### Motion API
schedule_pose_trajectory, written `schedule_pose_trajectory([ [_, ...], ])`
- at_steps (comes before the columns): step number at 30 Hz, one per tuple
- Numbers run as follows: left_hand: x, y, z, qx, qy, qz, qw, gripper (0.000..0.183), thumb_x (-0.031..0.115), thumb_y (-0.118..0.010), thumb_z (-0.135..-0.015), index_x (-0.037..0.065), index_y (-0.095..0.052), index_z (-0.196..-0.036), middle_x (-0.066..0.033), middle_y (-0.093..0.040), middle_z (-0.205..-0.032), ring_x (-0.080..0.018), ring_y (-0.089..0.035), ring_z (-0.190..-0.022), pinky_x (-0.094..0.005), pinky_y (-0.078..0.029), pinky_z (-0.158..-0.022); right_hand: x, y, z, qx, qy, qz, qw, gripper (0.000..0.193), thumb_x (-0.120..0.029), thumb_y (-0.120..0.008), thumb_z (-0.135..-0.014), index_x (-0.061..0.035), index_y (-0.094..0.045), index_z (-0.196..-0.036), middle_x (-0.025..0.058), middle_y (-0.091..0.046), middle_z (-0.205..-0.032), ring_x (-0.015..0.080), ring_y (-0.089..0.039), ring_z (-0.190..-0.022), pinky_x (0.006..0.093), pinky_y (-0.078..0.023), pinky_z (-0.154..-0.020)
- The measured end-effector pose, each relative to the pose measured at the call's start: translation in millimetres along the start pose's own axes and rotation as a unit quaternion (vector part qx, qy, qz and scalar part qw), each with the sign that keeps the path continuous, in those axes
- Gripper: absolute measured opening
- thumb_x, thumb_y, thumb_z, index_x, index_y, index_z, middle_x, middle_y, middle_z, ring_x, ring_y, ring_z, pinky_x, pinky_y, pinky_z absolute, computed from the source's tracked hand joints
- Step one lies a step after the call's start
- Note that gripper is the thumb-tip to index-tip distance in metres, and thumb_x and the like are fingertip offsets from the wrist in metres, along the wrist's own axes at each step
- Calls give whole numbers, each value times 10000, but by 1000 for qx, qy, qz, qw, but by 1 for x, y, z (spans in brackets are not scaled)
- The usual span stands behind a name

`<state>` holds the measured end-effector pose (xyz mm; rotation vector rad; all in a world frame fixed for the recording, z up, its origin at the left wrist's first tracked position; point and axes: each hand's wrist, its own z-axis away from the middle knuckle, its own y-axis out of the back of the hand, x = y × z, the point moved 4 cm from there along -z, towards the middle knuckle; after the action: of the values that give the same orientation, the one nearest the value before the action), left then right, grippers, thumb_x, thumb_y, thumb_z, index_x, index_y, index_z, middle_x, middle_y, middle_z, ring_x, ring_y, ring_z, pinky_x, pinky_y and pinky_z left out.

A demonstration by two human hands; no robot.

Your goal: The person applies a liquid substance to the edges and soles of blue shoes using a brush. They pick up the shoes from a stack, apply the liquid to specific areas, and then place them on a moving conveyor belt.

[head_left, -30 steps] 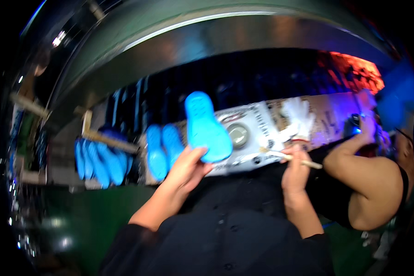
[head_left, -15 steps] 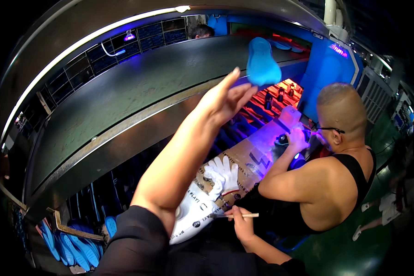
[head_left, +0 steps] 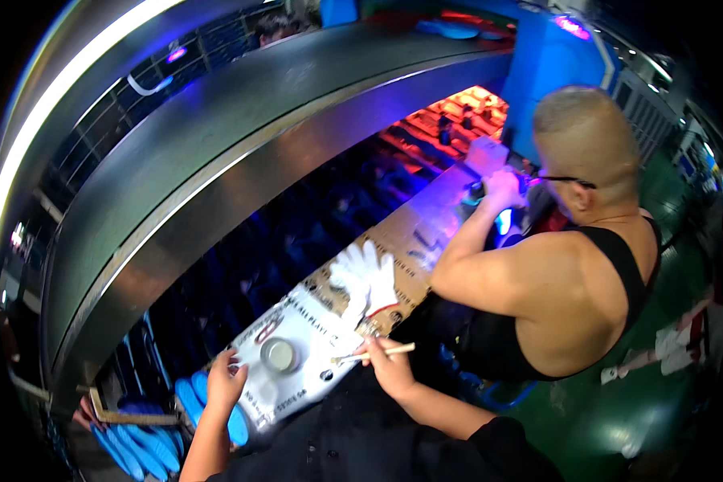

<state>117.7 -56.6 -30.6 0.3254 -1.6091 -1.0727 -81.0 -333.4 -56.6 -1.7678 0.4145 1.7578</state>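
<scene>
My left hand is at the near left edge of the printed sheet, its fingers loosely bent and apart. Blue shoe soles lie close around it, and I see nothing in its fingers. In my right hand is a thin wooden-handled brush, its bristle end pointing left over the sheet. Between my hands stands a small round tin. Beyond the brush a white knit glove lies across the sheet and brown cardboard.
A green conveyor belt with a metal side runs along the far side. Below it glows a red-lit opening. More blue soles hang at lower left. A co-worker works at my right under purple light.
My left hand has come back from above the belt to the sheet's near left edge. The blue sole in the air beside it is gone from there. My right hand keeps the brush.
</scene>
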Motion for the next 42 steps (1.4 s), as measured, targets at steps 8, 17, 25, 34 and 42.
schedule_pose_trajectory([
  [8,-153,1,99,142,169,-219,950,269,60,-544,-708,48,-522,-976,-212,-627,-881,-405,-605,-789,-485,-478,-695,3,-35,3,6,-13,56,998,339,-228,-464,-956,-7,-627,-756,44,-578,-669,97,-494,-613,240,-397,-617],
  [17,-149,25,93,1,244,-246,938,381,258,-595,-742,-12,-509,-996,-226,-639,-863,-379,-622,-799,-462,-495,-728,3,-55,8,-1,-32,18,999,352,-258,-465,-955,9,-589,-763,61,-564,-730,105,-464,-663,248,-378,-660],
  [25,-144,11,119,115,357,490,787,287,142,-604,-784,4,-477,-1002,-66,-590,-783,-207,-555,-564,-318,-474,-537,1,-52,13,27,-29,4,999,328,-259,-485,-948,-11,-582,-757,40,-535,-709,100,-452,-641,239,-371,-630],
  [34,-22,12,109,-8,214,637,740,420,89,-575,-857,49,-371,-1222,-98,-611,-882,-180,-621,-621,-236,-518,-515,-29,-77,16,-25,8,24,999,350,-235,-477,-952,29,-617,-768,67,-584,-703,110,-496,-634,242,-399,-621],
  [42,39,26,78,111,-23,358,927,526,109,-622,-775,-16,-396,-1233,-139,-581,-1063,-200,-572,-973,-322,-436,-894,-102,-116,39,-184,316,201,909,239,-149,-525,-863,-48,-633,-675,38,-586,-620,186,-530,-610,356,-398,-811],
])
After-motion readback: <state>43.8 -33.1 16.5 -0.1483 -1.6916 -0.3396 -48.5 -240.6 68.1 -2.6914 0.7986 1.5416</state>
